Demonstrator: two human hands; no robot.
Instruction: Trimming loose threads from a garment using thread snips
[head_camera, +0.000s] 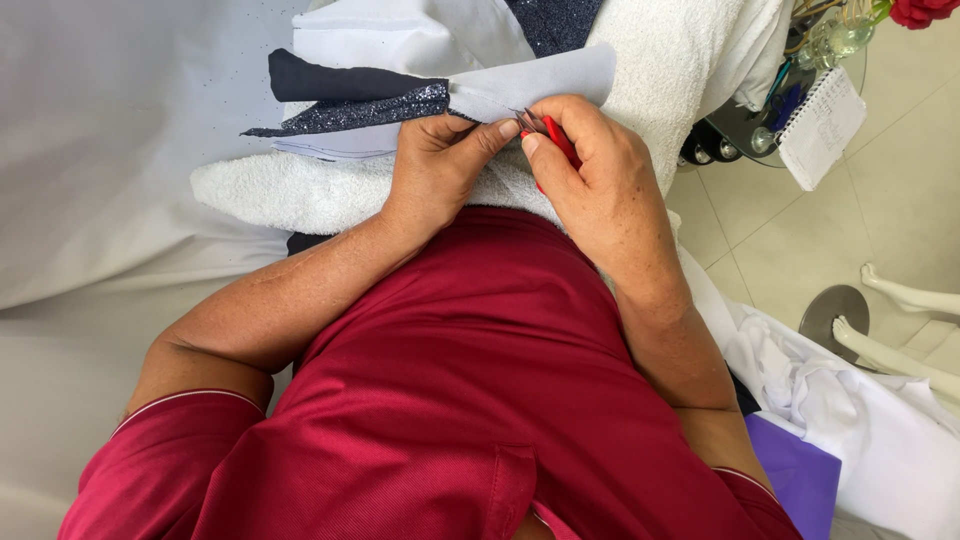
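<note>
left hand pinches the edge of a pale grey fabric piece, thumb and fingers closed on it right at the seam. right hand is curled shut around a small red-handled tool, looks like snips or a seam ripper, metal tip touching the fabric edge just beside the left thumb. the fabric lies on a white towel in front of the person's chest, joined to a dark glittery strip and a plain dark piece.

handling guess: fabric is light, thin, floppy, will slide and bunch unless held taut; best gripped close to the seam on both sides. glitter strip is probably rougher, less slippery. the tool tip is sharp, so keep fingers clear.

around: white sheet at left, spiral notepad on a glass table at upper right, purple sheet and white cloth at lower right, mannequin feet on a round base. nothing blocks the hands; the towel folds sit close under the work.
</note>
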